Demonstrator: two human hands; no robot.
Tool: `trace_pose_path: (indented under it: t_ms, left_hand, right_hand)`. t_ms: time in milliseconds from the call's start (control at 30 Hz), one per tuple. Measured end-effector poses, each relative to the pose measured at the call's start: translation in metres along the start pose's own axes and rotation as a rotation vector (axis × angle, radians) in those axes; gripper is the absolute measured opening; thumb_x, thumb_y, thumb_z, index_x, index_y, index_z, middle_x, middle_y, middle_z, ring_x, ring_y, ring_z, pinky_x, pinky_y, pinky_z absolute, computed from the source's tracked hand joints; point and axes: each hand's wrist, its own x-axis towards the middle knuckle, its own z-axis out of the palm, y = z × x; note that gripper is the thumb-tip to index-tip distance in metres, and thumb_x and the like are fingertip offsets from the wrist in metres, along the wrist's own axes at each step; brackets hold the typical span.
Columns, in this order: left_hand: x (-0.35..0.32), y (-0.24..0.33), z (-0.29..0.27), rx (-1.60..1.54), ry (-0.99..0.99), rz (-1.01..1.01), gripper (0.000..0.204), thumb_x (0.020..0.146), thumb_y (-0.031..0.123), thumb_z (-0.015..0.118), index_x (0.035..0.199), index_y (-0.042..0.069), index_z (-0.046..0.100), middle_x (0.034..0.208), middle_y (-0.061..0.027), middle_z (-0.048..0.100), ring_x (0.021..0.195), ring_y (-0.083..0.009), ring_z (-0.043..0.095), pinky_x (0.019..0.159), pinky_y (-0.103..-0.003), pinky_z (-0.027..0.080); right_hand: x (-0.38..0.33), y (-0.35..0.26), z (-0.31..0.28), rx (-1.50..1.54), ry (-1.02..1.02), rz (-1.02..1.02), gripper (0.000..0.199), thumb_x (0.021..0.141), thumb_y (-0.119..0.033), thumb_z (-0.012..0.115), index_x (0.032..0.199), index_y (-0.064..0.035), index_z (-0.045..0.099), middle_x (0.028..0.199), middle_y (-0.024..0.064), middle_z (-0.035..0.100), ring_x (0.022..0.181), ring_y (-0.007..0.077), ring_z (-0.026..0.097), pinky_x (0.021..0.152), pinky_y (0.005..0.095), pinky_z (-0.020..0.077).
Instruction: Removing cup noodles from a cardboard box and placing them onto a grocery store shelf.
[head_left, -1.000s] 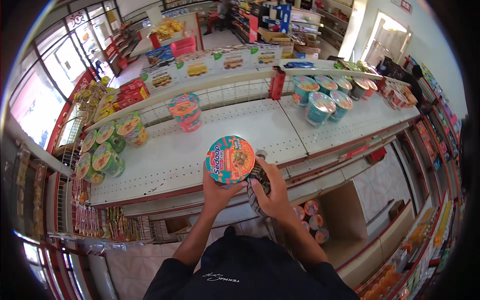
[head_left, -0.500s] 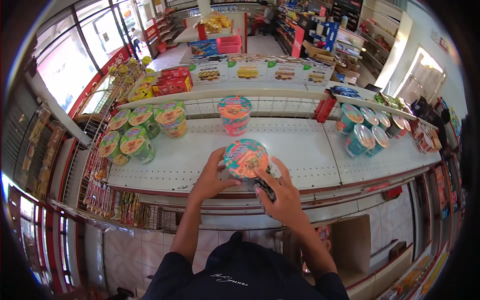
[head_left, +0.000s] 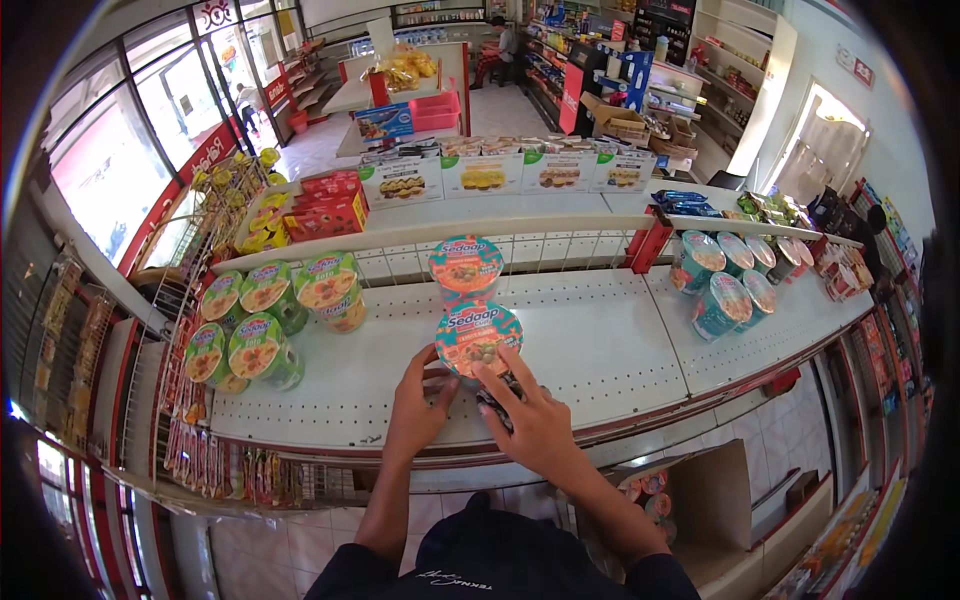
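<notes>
"Where's the noodle cup (head_left: 475,330)?"
"Over the white shelf (head_left: 600,340), another cup (head_left: 466,262) at its twelve o'clock."
"Hands?"
"Left hand (head_left: 418,408) half-curled at eight; right hand (head_left: 535,422) loosely spread, fingertips overlapping its lid at five. Whether either grips, I can't tell."

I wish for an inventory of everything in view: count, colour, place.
Perforated metal shelf: one, white, centre.
Round cup, picture lid: one, teal and orange, front centre.
Matching cup: one, same colours, behind it.
Tapered cups: five or more, green, shelf's left.
Shiny cups: five or more, teal, shelf's right.
Picture cartons: four, white, ledge behind.
Packs: several, red, ledge's left.
Plastic bins: count unclear, pink, background.
Large cardboard box: one, brown, lower right.
Unclear patterned object: one, dark, near front cup.
Smaller goods: uncounted, mixed, background.
Other people: two, colours unclear, background.
Left hand: one, bare, at front cup.
Right hand: one, bare, on its lid.
</notes>
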Motion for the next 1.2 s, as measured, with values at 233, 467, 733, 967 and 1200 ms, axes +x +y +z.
trace_pose_path:
  t_ms: [233,467,733,967,1200]
  left_hand:
    - [0.000,0.000,0.001,0.026,-0.004,-0.011,0.066,0.092,0.004,0.068,0.149,-0.001,0.035,0.142,-0.0198,0.052,0.119,-0.0304,0.061,0.091,-0.040,0.056]
    - [-0.008,-0.007,-0.001,-0.002,0.199,0.119,0.058,0.091,0.000,0.062,0.146,0.001,0.040,0.137,-0.0142,0.050,0.109,-0.0232,0.061,0.082,-0.033,0.053]
    - [-0.061,-0.026,0.053,-0.140,0.024,0.712,0.016,0.091,0.010,0.063,0.103,0.000,0.058,0.090,-0.0135,0.060,0.084,-0.0265,0.060,0.074,-0.035,0.051]
    - [-0.123,-0.061,0.224,0.032,-0.909,0.557,0.020,0.087,0.011,0.071,0.105,0.003,0.065,0.103,-0.0174,0.064,0.095,-0.0355,0.062,0.085,-0.043,0.050]
    - [-0.164,-0.076,0.318,0.441,-1.409,0.800,0.052,0.078,0.027,0.081,0.125,0.013,0.064,0.132,-0.0144,0.057,0.127,-0.0359,0.051,0.109,-0.054,0.036]
  right_hand:
    - [0.009,-0.004,0.020,-0.012,0.031,0.046,0.061,0.086,-0.020,0.073,0.145,-0.0236,0.054,0.152,0.0160,0.046,0.105,0.0322,0.071,0.076,0.0365,0.0602]
    - [-0.017,-0.008,0.011,0.262,0.111,0.211,0.072,0.083,-0.021,0.079,0.148,-0.0108,0.048,0.155,0.0248,0.037,0.105,0.0308,0.069,0.075,0.0346,0.0577]
    - [-0.147,0.026,-0.031,0.502,0.484,0.544,0.042,0.088,-0.013,0.075,0.126,-0.0039,0.061,0.128,0.0126,0.064,0.093,0.0191,0.064,0.075,0.0308,0.0508]
    - [-0.295,0.049,-0.030,0.467,0.713,1.055,0.024,0.093,-0.015,0.069,0.113,-0.0012,0.067,0.101,0.0096,0.070,0.086,0.0162,0.066,0.078,0.0302,0.0519]
    - [-0.447,0.093,-0.080,0.195,0.960,1.437,0.022,0.092,-0.019,0.069,0.105,-0.0009,0.070,0.087,0.0127,0.071,0.084,0.0181,0.068,0.075,0.0327,0.0533]
